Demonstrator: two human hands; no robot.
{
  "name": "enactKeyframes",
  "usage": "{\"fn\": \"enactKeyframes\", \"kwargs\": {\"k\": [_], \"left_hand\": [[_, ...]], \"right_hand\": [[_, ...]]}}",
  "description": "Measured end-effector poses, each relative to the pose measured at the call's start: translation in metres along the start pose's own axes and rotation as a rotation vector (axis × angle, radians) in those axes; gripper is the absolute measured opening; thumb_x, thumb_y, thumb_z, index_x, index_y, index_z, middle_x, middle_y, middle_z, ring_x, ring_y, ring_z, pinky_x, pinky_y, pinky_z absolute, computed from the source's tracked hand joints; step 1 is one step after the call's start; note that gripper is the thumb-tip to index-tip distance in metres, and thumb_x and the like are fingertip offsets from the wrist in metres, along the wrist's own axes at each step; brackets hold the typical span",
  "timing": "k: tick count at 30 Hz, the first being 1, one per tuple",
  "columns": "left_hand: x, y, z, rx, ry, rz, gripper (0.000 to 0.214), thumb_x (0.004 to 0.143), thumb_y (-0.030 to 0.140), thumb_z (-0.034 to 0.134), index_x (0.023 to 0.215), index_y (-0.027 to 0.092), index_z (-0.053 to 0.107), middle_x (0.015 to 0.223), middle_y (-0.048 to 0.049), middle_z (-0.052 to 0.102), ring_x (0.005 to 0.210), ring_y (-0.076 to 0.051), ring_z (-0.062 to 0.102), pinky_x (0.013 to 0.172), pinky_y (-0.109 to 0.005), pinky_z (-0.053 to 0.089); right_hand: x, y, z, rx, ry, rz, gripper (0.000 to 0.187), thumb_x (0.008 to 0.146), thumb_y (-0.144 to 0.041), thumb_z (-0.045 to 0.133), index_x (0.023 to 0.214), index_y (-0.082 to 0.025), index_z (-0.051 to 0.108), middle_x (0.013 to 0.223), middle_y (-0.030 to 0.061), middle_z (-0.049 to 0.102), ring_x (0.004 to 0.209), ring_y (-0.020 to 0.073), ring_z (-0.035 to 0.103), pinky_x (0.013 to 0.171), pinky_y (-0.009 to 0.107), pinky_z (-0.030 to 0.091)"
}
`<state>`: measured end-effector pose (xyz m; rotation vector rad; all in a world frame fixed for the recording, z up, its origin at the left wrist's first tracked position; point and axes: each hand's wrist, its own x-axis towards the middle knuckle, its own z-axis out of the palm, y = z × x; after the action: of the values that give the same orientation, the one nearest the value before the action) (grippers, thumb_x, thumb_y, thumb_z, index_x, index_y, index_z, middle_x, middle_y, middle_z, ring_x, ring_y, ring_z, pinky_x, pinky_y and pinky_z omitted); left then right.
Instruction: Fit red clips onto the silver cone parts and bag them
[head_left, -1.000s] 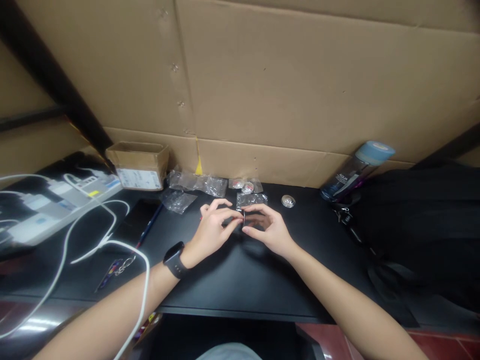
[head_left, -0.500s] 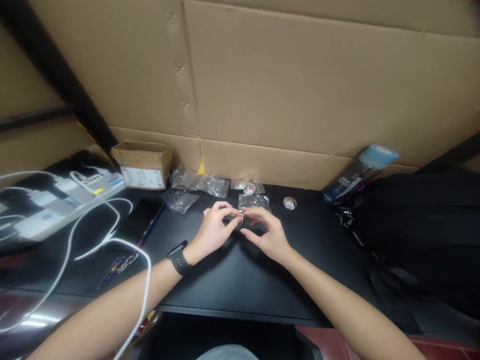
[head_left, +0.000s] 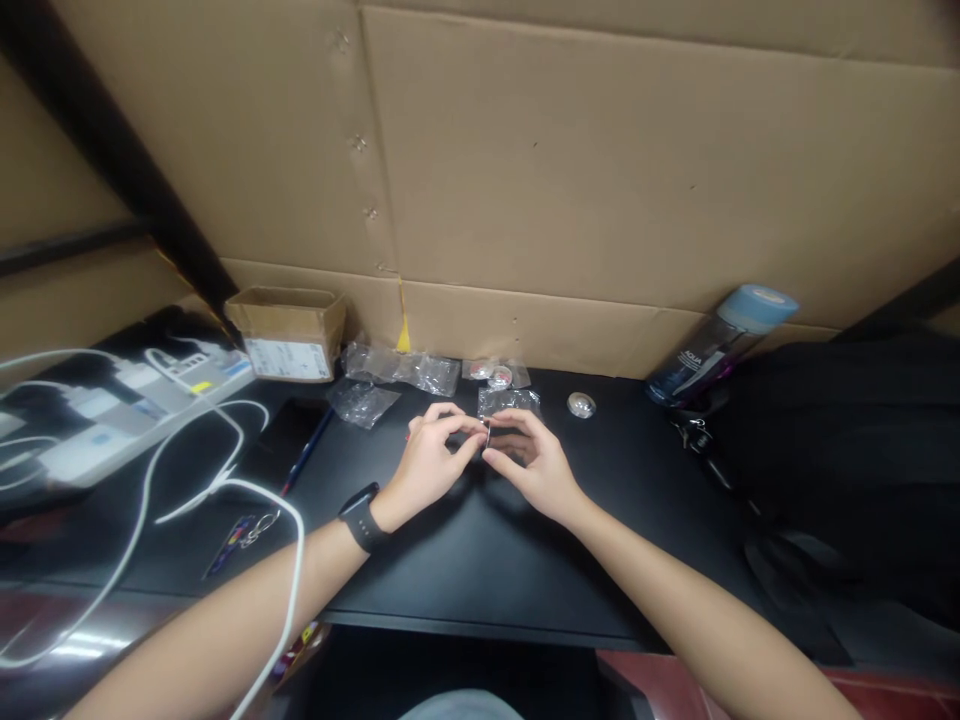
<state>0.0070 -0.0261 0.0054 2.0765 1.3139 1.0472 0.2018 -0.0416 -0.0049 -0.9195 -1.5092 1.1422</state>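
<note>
Both hands meet over the middle of the black desk (head_left: 480,570). My left hand (head_left: 431,458), with a black watch on its wrist, pinches a small thin metal piece (head_left: 487,435) at its fingertips. My right hand (head_left: 534,462) pinches the same piece from the other side, thumb below and fingers curled above. The piece is too small to name. Just behind the hands lie several clear plastic bags (head_left: 397,368), one with small round red-and-white items (head_left: 499,376), and a shiny round metal object (head_left: 580,404).
A small cardboard box (head_left: 286,333) stands at the back left beside a power strip (head_left: 112,410) with white cables (head_left: 225,490). A blue-capped water bottle (head_left: 716,345) leans at the back right, next to a black bag (head_left: 855,460). Cardboard sheets wall the back. A pen (head_left: 304,450) and keyring (head_left: 251,525) lie left.
Almost nothing has changed. Both hands stay pinched together on the small piece; the fingers shift only slightly, and the camera has drifted a little.
</note>
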Motion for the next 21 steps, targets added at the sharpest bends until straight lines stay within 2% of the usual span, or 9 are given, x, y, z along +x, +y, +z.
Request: {"fn": "enactKeyframes", "kwargs": {"k": [6,15,18,21], "left_hand": [[0.0005,-0.0024,-0.0067,0.078,-0.056,0.076,0.013,0.094,0.032,0.068,0.098,0.029,0.080,0.109,-0.0046,0.077,0.124,-0.029,0.058,0.100,-0.047,0.037],[-0.0007,-0.0018,-0.0052,0.223,-0.021,0.192,0.013,0.097,0.025,0.065,0.097,0.026,0.078,0.103,-0.0041,0.080,0.119,-0.029,0.059,0.094,-0.046,0.028],[-0.0011,-0.0023,-0.0038,0.223,-0.021,0.194,0.013,0.098,0.026,0.064,0.095,0.025,0.078,0.102,-0.0037,0.080,0.118,-0.028,0.059,0.093,-0.046,0.026],[-0.0011,-0.0023,-0.0024,0.199,-0.034,0.137,0.013,0.098,0.026,0.065,0.095,0.026,0.078,0.101,-0.0023,0.080,0.118,-0.027,0.059,0.091,-0.044,0.027]], "right_hand": [[0.0006,-0.0004,-0.0010,0.031,0.022,-0.005,0.047,0.083,-0.035,0.083,0.122,-0.026,0.058,0.129,0.0104,0.067,0.098,0.0216,0.077,0.088,0.037,0.066],[0.0000,-0.0005,-0.0002,-0.003,0.006,-0.027,0.047,0.083,-0.032,0.082,0.122,-0.026,0.058,0.128,0.0106,0.067,0.098,0.0214,0.077,0.084,0.035,0.066],[0.0002,0.0006,-0.0006,-0.041,-0.004,-0.049,0.046,0.083,-0.031,0.082,0.122,-0.025,0.058,0.127,0.0106,0.068,0.099,0.0222,0.077,0.080,0.033,0.066],[0.0008,0.0035,-0.0023,-0.097,-0.015,-0.101,0.049,0.082,-0.031,0.083,0.124,-0.025,0.058,0.127,0.0108,0.069,0.100,0.0235,0.077,0.079,0.034,0.065]]}}
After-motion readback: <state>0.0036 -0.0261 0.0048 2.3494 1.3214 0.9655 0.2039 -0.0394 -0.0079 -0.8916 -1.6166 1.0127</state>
